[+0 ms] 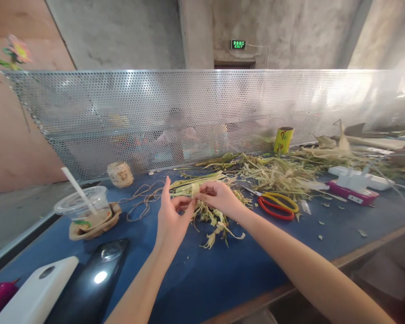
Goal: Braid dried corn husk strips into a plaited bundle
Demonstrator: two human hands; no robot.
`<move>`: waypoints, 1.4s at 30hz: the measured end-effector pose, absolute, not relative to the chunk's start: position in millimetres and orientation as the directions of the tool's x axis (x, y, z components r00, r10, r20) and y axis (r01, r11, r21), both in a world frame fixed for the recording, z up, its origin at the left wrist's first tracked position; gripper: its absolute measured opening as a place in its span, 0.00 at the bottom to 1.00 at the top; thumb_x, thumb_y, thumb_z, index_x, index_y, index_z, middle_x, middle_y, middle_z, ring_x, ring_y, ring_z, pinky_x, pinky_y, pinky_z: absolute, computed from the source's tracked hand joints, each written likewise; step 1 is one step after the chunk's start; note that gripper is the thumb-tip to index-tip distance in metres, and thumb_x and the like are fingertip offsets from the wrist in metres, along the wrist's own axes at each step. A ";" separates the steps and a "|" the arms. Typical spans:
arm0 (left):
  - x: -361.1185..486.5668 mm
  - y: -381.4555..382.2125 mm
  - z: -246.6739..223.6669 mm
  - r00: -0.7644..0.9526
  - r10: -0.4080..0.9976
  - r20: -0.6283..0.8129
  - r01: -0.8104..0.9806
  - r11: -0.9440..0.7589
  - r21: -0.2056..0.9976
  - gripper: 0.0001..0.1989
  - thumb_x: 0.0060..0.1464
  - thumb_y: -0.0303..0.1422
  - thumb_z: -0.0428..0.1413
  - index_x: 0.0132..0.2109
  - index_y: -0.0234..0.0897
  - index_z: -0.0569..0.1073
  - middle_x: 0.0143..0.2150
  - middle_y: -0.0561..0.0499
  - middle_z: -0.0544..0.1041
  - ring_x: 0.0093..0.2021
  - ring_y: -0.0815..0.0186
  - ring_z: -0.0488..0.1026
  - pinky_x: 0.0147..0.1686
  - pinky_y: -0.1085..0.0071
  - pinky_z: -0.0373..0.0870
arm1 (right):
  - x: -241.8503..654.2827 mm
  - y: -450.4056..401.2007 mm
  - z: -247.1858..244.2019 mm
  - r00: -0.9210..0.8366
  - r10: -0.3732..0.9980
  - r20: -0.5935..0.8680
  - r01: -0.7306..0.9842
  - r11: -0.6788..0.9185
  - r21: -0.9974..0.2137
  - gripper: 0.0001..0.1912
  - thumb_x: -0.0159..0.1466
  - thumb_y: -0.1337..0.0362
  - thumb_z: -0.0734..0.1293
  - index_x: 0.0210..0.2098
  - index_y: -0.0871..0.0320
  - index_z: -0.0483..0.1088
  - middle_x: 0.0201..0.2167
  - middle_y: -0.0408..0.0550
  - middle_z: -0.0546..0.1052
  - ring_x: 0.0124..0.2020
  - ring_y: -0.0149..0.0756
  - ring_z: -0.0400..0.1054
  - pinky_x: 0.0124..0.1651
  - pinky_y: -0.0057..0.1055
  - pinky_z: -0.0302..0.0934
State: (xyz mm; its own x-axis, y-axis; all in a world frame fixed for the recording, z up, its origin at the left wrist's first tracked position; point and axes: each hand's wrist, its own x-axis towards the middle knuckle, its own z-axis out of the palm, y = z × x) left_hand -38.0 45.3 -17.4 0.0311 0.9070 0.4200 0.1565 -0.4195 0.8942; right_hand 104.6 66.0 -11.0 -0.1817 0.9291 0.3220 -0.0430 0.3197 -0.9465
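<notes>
Over the blue tabletop (185,288), my left hand (171,218) pinches the lower end of a pale green leaf strip (195,189) between thumb and fingers, its index finger pointing up. The fingertips of my right hand (219,198) close on the same strip from the right, and the two hands nearly meet. Beneath them lies a bunch of dried stalks with curled leaves (219,222); the hands hide part of it. To the right of my right hand, scissors (276,204) with one red and one yellow handle lie on the table.
Loose dried leaves (273,173) spread along the back right. A yellow roll (283,140) stands near the perforated metal screen (148,112). At left are twine (145,198), a woven ball (120,174), a plastic cup (87,207) and a black phone (94,274). A power strip (354,193) lies right.
</notes>
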 end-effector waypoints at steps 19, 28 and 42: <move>-38.4 51.6 -23.0 -0.004 0.883 0.469 0.201 -0.459 0.866 0.46 0.47 0.37 0.56 0.64 0.37 0.36 0.34 0.50 0.71 0.32 0.67 0.70 0.29 0.71 0.69 | 101.6 65.1 -16.2 -0.195 0.934 0.298 0.035 0.310 -0.950 0.08 0.44 0.65 0.70 0.20 0.60 0.67 0.18 0.38 0.69 0.22 0.26 0.63 0.27 0.24 0.56; -38.1 45.2 -12.7 -0.024 0.904 0.426 0.118 -0.421 0.899 0.46 0.43 0.35 0.60 0.64 0.38 0.42 0.28 0.53 0.74 0.25 0.69 0.70 0.27 0.73 0.67 | 99.2 60.9 -16.2 -0.213 0.955 0.204 -0.008 0.207 -0.978 0.17 0.40 0.61 0.75 0.21 0.60 0.64 0.16 0.36 0.67 0.17 0.22 0.59 0.19 0.21 0.53; -41.0 48.6 -7.9 -0.030 0.951 0.309 -0.045 -0.310 0.950 0.52 0.41 0.33 0.61 0.64 0.31 0.36 0.27 0.54 0.73 0.17 0.75 0.64 0.20 0.75 0.63 | 117.4 63.8 -2.2 -0.303 0.953 0.003 -0.123 -0.036 -0.992 0.12 0.39 0.64 0.75 0.22 0.62 0.70 0.13 0.36 0.70 0.13 0.20 0.59 0.20 0.21 0.54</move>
